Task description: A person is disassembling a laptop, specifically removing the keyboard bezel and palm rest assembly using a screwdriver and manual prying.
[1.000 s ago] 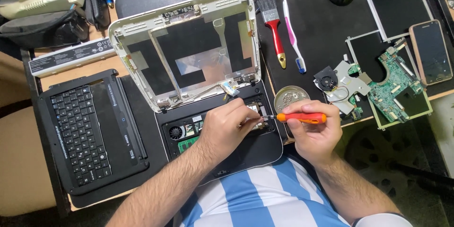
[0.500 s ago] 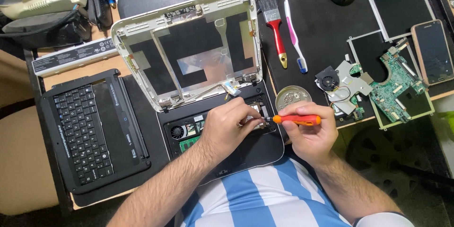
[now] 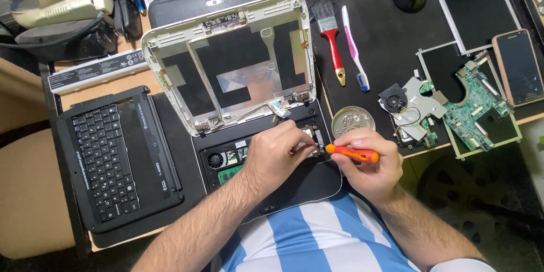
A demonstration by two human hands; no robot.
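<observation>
right at the middle of the desk's near edge lies an opened small laptop base [image 3: 266, 187], dark, its innards bare: a round fan at the left, a green board strip beside it. the left hand [image 3: 276, 156] rests on the base with fingers curled down onto a part near the right hinge; whether it pinches anything there i cannot tell. the right hand [image 3: 371, 164] is closed around an orange-handled screwdriver [image 3: 350, 153], held nearly level, its dark tip pointing left and meeting the base just beside the left fingertips.

behind the hands the white screen lid [image 3: 229, 62] stands tilted back, panel gone, showing black and silver foil inside. just right of the base sits a small round metal dish [image 3: 353, 120] with tiny screws in it. farther back on the black mat [image 3: 391, 39] lie a red-handled brush [image 3: 330, 37] and a pink and white toothbrush [image 3: 354, 48], side by side. to the right are a loose fan with metal plate [image 3: 405, 107], a green circuit board [image 3: 473, 107] and a phone [image 3: 518, 67]. left of the base lies the removed black keyboard [image 3: 105, 161], with a long grey battery [image 3: 96, 71] behind it.
</observation>
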